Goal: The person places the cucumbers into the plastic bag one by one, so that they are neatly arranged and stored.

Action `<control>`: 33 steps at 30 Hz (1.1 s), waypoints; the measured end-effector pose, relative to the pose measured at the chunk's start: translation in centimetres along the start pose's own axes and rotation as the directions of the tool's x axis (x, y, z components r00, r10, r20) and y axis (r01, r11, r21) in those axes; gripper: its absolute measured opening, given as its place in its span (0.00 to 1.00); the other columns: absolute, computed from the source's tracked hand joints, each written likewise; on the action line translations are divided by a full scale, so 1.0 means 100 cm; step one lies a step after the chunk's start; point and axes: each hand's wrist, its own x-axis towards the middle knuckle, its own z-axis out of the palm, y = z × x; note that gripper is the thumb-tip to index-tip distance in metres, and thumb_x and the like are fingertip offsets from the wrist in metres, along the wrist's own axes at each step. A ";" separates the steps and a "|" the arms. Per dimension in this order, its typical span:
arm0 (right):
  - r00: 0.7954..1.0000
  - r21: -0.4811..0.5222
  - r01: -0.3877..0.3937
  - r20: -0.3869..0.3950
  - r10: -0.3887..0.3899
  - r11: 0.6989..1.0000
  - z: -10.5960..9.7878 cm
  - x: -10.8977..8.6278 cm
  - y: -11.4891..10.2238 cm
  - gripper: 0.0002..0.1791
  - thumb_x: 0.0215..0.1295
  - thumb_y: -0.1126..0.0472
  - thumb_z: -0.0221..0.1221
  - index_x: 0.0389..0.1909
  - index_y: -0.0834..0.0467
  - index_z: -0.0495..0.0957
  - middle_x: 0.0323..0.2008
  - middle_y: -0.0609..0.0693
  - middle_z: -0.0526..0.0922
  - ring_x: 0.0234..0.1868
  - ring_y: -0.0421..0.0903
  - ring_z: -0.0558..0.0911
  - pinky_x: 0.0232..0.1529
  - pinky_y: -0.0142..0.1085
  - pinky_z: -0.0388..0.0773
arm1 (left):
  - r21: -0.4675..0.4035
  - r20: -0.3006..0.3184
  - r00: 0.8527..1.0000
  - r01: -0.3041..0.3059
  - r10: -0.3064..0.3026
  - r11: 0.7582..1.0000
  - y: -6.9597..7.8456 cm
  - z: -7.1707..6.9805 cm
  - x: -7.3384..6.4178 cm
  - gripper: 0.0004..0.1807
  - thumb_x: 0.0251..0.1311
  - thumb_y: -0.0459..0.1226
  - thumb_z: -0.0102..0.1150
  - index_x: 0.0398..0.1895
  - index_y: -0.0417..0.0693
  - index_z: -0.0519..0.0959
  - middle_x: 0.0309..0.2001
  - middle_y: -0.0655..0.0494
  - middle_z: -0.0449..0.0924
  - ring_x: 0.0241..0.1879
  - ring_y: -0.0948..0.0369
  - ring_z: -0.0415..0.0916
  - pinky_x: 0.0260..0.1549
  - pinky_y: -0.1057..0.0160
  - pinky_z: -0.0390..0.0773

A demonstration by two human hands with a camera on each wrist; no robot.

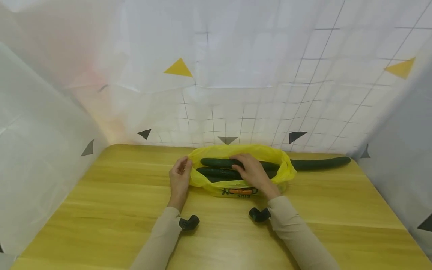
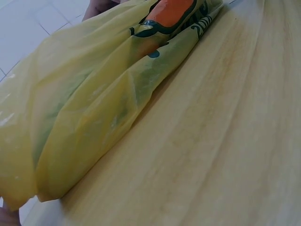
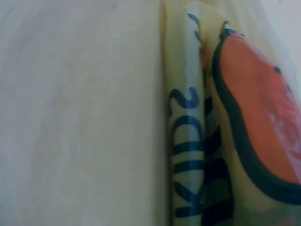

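A yellow plastic bag (image 1: 287, 171) with dark and orange print lies on its side across the back of the table, its mouth spread wide. Inside it, long dark green cucumbers lie side by side. My right hand (image 1: 254, 170) reaches into the mouth and grips the upper cucumber (image 1: 216, 163), thumb and fingers over it. Below that one shows another cucumber (image 1: 216, 173). At the bag's left end my left hand (image 1: 180, 180) pinches the plastic rim. The bag (image 2: 94, 117) hides most of the left hand in the left wrist view; the right wrist view shows only printed plastic (image 3: 188, 141) and tabletop.
One more cucumber (image 1: 322, 164) lies on the wooden table (image 1: 216, 243) at the back right, its left end hidden behind the bag. White sheeting (image 1: 229, 108) with grid lines and triangles rises behind the table and at both sides. A dark wrist device (image 1: 190, 222) sits on each sleeve.
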 end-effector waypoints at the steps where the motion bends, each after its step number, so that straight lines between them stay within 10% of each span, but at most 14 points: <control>1: 1.000 0.002 0.000 -0.003 0.000 1.000 0.001 0.000 0.000 0.18 0.66 0.56 0.58 0.56 0.53 0.76 0.51 0.51 0.80 0.53 0.51 0.77 0.52 0.47 0.76 | 0.006 0.004 1.000 0.003 -0.003 1.000 0.004 0.000 -0.001 0.18 0.63 0.40 0.57 0.53 0.41 0.77 0.42 0.56 0.77 0.42 0.67 0.75 0.46 0.75 0.74; 12: 0.999 0.062 -0.034 0.009 0.033 0.997 0.004 -0.001 0.005 0.17 0.67 0.55 0.57 0.56 0.53 0.76 0.52 0.51 0.79 0.53 0.51 0.77 0.52 0.47 0.75 | 0.046 0.003 1.000 -0.004 0.004 0.999 0.025 0.003 -0.012 0.18 0.65 0.37 0.55 0.54 0.37 0.75 0.42 0.56 0.78 0.40 0.70 0.74 0.42 0.76 0.74; 33: 0.992 0.101 -0.122 0.031 0.119 0.987 -0.014 -0.009 0.024 0.16 0.66 0.54 0.58 0.52 0.56 0.78 0.50 0.52 0.79 0.52 0.51 0.78 0.53 0.47 0.74 | 0.052 -0.018 1.000 -0.012 0.013 0.999 -0.006 0.001 0.000 0.20 0.61 0.48 0.58 0.53 0.49 0.77 0.43 0.56 0.78 0.42 0.65 0.74 0.41 0.75 0.74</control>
